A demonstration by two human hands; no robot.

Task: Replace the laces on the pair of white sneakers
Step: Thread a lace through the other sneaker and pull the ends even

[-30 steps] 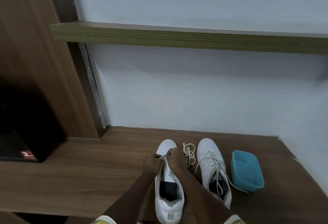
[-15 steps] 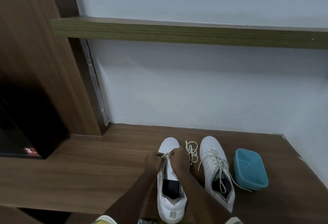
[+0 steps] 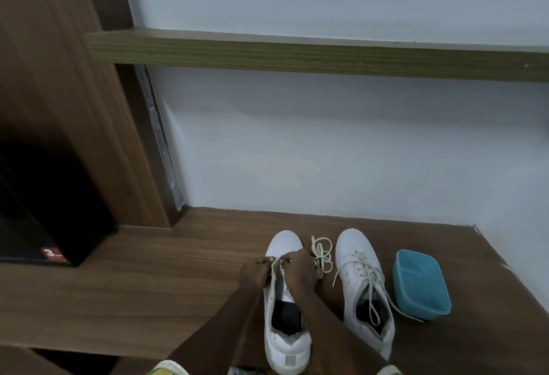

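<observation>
Two white sneakers sit side by side on the wooden table (image 3: 148,300), toes toward the wall, w/ the person leaning over the left sneaker (image 3: 285,342). Both hands are at its front eyelets. The left hand (image 3: 254,272) has thumb & fingertips curled in, pinching a pale lace (image 3: 277,261) at the left edge of the opening. The right hand (image 3: 300,270) curls over from the other side and pinches the same lace just across the gap. The two sets of fingertips are nearly touching. Further back, a dark insole shows thru the sneaker's open throat.

Vs. half a sec ago, hardly anything differs. The hands have stayed at the same spot near the toe end, w/ the same pinch and the forearms on the same lines. Can't tell if the lace has gone any further thru.

The right sneaker (image 3: 361,258) stands just beside the left one, not touching, laced up w/ its ends untied. One end trails off its right side to the foot of a blue plastic tub (image 3: 421,285); the other flops left onto the table. It hasn't shifted. Btwn the two toes a loose lace (image 3: 322,252) lies in a small coil, close to the right hand's knuckles, same place as before. The tub sits just right of the right sneaker, open side up, also unmoved. A green-brown shelf (image 3: 297,56) runs along the wall above.
</observation>
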